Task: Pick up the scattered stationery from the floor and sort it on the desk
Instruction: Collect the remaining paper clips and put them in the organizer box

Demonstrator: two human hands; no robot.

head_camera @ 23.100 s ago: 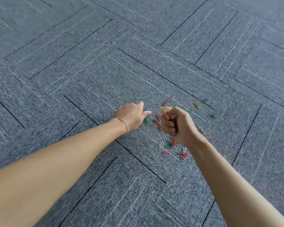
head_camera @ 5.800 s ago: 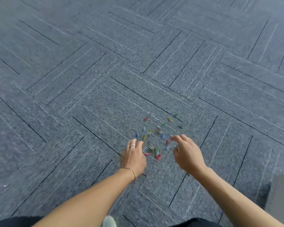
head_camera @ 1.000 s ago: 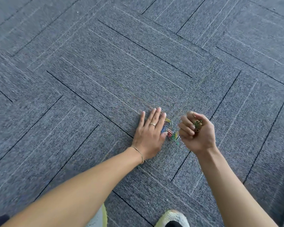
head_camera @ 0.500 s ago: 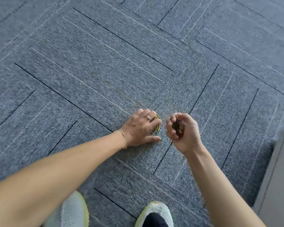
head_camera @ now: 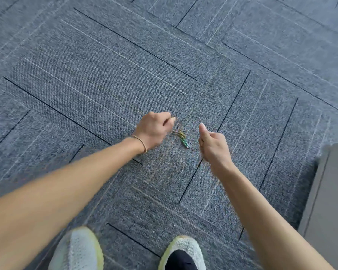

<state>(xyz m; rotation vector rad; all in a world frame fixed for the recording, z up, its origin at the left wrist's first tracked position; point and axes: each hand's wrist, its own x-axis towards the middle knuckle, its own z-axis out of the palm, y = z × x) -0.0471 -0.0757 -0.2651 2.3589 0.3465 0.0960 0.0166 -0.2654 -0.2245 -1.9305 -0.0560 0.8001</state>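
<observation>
A short string of paper clips (head_camera: 182,138), yellow and green, shows between my two hands over the grey carpet (head_camera: 125,75). Its upper end reaches to the curled fingers of my left hand (head_camera: 154,129), which seems to grip it; what else that hand holds is hidden. My right hand (head_camera: 213,145) is a closed fist with the thumb up, just right of the clips. The clips it gripped a moment ago are hidden inside the fist. I see no other clips on the floor.
A grey furniture panel (head_camera: 328,195) stands at the right edge. My two light shoes (head_camera: 78,250) (head_camera: 183,252) are at the bottom, close below my hands. Carpet tiles with dark seams fill the remaining view.
My left hand closed over the last pile and lifted off the carpet, with a few clips trailing from it. My right fist turned so its clips are hidden. The view tilted down towards my shoes.
</observation>
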